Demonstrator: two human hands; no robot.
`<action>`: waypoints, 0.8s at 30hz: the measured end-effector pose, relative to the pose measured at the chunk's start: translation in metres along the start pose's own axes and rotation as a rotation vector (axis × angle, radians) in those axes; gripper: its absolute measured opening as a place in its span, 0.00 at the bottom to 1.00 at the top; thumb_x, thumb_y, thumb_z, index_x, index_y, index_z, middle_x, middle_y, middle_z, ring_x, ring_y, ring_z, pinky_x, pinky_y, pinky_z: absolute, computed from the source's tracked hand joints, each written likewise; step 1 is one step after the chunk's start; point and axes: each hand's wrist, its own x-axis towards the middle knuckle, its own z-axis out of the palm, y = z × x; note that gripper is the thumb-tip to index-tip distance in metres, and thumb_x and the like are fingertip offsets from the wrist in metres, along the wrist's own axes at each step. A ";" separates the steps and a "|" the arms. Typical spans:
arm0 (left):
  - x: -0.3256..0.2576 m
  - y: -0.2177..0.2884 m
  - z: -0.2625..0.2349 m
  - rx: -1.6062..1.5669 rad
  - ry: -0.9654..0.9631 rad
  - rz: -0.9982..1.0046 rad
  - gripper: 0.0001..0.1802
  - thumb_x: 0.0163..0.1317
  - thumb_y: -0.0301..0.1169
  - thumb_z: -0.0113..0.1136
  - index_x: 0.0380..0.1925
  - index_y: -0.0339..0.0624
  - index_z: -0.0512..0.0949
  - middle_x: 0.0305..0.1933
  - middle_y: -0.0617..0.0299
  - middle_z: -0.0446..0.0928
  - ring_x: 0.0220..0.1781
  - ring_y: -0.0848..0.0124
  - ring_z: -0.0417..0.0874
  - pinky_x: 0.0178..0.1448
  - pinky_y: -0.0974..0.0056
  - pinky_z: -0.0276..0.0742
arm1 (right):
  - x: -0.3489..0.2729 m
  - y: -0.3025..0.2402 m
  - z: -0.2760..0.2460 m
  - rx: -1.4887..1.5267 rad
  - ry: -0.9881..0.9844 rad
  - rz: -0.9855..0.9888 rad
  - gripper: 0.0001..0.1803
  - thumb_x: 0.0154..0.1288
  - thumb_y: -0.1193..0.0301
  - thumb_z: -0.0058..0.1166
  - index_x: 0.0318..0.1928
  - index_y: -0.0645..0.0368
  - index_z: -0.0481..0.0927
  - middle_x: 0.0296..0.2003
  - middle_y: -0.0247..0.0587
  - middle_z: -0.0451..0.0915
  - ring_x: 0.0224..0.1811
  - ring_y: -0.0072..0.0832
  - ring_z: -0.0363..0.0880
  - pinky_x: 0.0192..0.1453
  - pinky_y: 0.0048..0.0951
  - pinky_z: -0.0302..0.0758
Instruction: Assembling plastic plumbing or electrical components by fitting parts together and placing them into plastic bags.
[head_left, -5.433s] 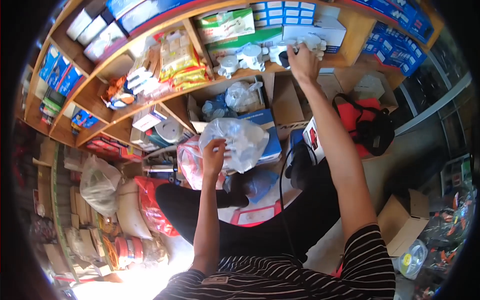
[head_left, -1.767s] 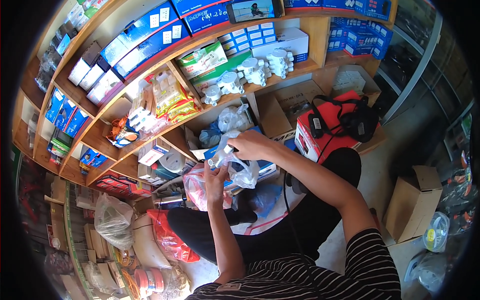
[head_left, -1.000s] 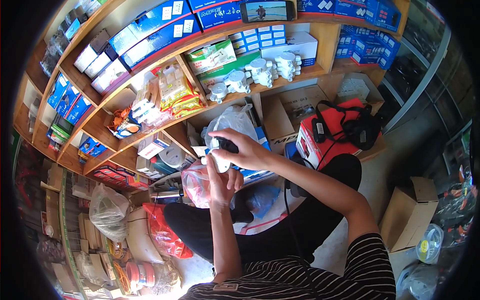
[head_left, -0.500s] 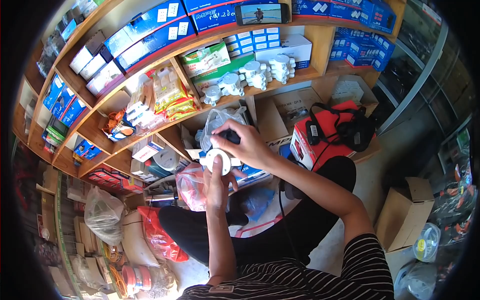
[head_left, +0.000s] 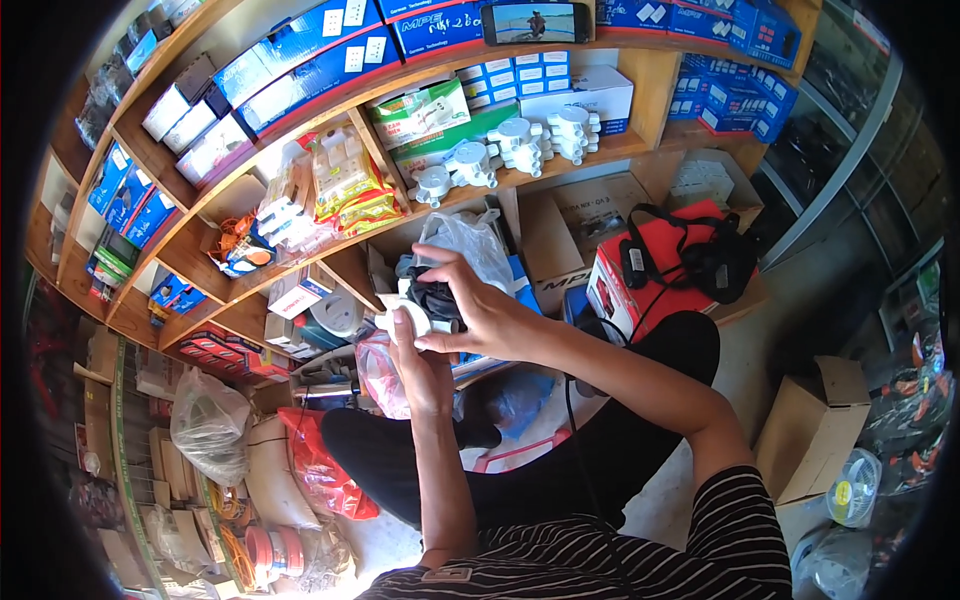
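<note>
In front of the lower shelf, my left hand [head_left: 425,375] grips a white round junction box [head_left: 407,318] with short pipe stubs, thumb on its face. The box is tilted and partly covered. My right hand [head_left: 490,318] is at its far right side, fingers curved round a crumpled black cloth [head_left: 432,296] that lies against the box. Some of the right fingers are hidden behind the cloth and box. Similar white junction boxes [head_left: 520,145] stand in stacks on the shelf beyond my hands.
A wooden shelf unit [head_left: 330,270] holds blue cartons and packets, with a phone [head_left: 535,23] propped on top. Behind my hands is a clear plastic bag [head_left: 470,245]. Black straps lie on a red box [head_left: 660,265] to the right. An open cardboard box [head_left: 810,430] stands on the floor.
Both hands have shifted slightly left with the junction box, which has turned and tilted. The right hand has opened wider, and more of the black cloth shows over the box.
</note>
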 end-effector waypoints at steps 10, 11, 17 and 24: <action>-0.016 -0.015 0.025 -0.013 -0.136 -0.054 0.26 0.80 0.56 0.42 0.65 0.55 0.69 0.52 0.67 0.80 0.44 0.75 0.80 0.34 0.68 0.70 | 0.006 0.006 -0.010 -0.087 0.209 -0.024 0.18 0.72 0.68 0.61 0.55 0.65 0.74 0.57 0.52 0.77 0.59 0.44 0.81 0.61 0.38 0.77; -0.017 -0.017 0.028 -0.008 -0.170 -0.058 0.26 0.80 0.56 0.42 0.67 0.55 0.68 0.55 0.66 0.79 0.47 0.74 0.79 0.35 0.67 0.71 | 0.006 0.006 -0.014 -0.091 0.215 -0.018 0.17 0.72 0.68 0.61 0.53 0.66 0.75 0.55 0.52 0.78 0.59 0.44 0.81 0.60 0.37 0.77; -0.026 -0.015 0.040 -0.043 -0.213 -0.120 0.27 0.80 0.56 0.41 0.68 0.55 0.67 0.59 0.66 0.76 0.51 0.68 0.80 0.41 0.62 0.77 | 0.007 -0.003 -0.022 -0.236 0.347 -0.100 0.11 0.66 0.69 0.66 0.41 0.63 0.79 0.37 0.47 0.81 0.37 0.43 0.84 0.41 0.37 0.78; -0.023 -0.003 0.032 0.185 -0.300 -0.222 0.28 0.80 0.55 0.41 0.67 0.48 0.67 0.59 0.59 0.78 0.52 0.61 0.84 0.43 0.60 0.80 | 0.012 -0.015 -0.035 -0.457 0.345 -0.210 0.11 0.61 0.69 0.66 0.29 0.59 0.77 0.25 0.40 0.77 0.23 0.41 0.79 0.26 0.38 0.73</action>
